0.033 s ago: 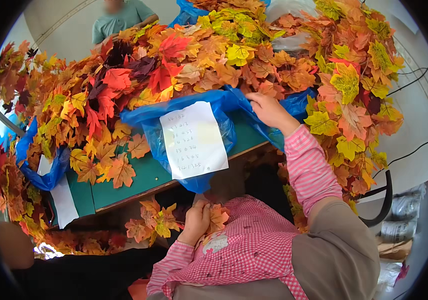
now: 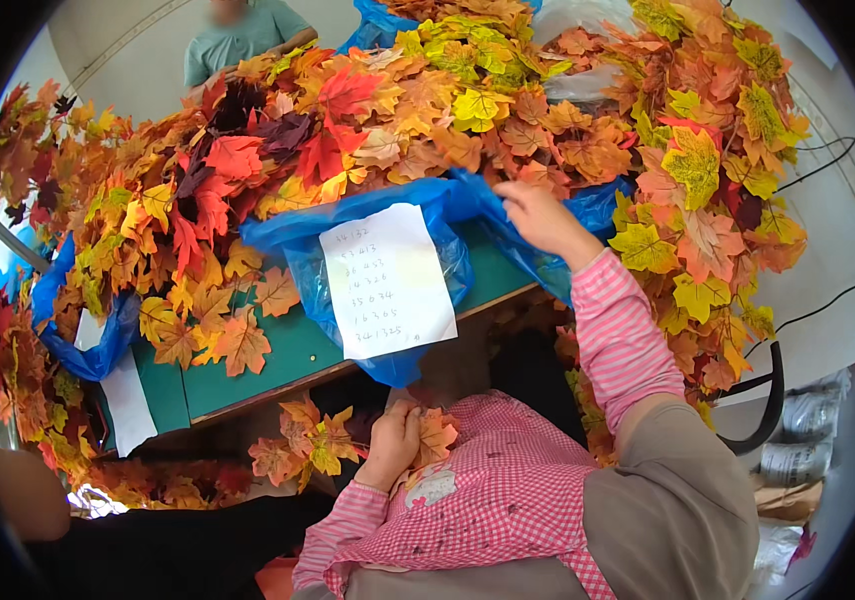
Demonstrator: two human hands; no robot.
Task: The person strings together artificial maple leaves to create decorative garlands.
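In front of my apron, my left hand (image 2: 391,445) is closed around a sprig of artificial maple leaves (image 2: 330,440). Orange and yellow leaves stick out on its left, and an orange leaf (image 2: 436,436) shows on its right. Reaching forward, my right hand (image 2: 546,218) is at the heap of orange artificial leaves (image 2: 523,135), just above a blue plastic bag (image 2: 513,235). Its fingers are pinched together; what is between them is too small to make out. A white paper sheet (image 2: 383,285) with handwriting lies on the blue plastic between my hands.
Heaps of red, orange and yellow leaves (image 2: 233,160) cover the green table (image 2: 278,355). More garlands hang at the right (image 2: 703,230). Across the table is a person in a green shirt (image 2: 238,42). A black curved bar (image 2: 770,400) and wrapped bundles (image 2: 798,460) are at right.
My right hand has shifted very slightly right and down, and an orange leaf beyond its fingertips looks blurred. My left hand stays put with the sprig.
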